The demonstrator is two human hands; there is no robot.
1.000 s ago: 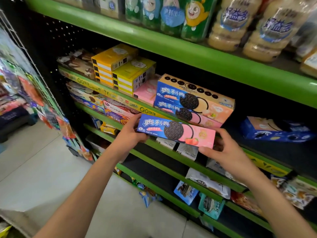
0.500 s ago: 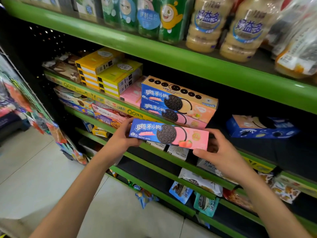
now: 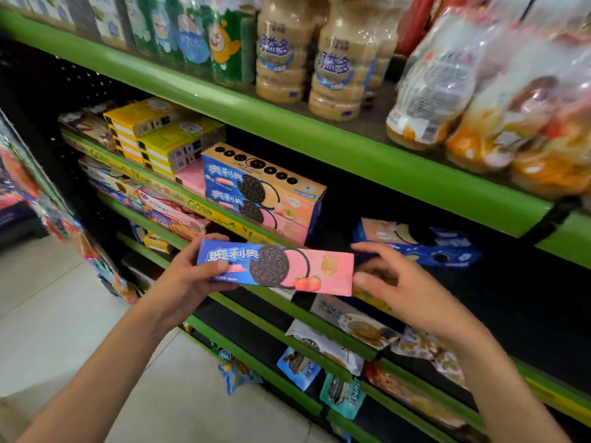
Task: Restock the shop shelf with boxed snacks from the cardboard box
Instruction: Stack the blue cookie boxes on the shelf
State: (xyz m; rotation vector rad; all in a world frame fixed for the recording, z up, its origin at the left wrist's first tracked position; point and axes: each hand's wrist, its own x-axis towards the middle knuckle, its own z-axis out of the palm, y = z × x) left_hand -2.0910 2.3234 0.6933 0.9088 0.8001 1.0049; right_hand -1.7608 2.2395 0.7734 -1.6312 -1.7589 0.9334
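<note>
Oreo box (image 3: 275,270), blue and pink with a strawberry, sits level in front of the green shelf edge (image 3: 224,219), just below the two stacked Oreo boxes (image 3: 260,195). Your left hand (image 3: 188,282) grips its blue end, thumb on the front face and fingers curled behind. Your right hand (image 3: 403,287) is at the pink end, fingers loosely curled and spread; whether they touch the box, you cannot tell. A blue Oreo box (image 3: 419,244) lies flat on the shelf behind.

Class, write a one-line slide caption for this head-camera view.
Both hands, left and right, hold a pink-and-blue cookie box before the stocked shelf.
</note>
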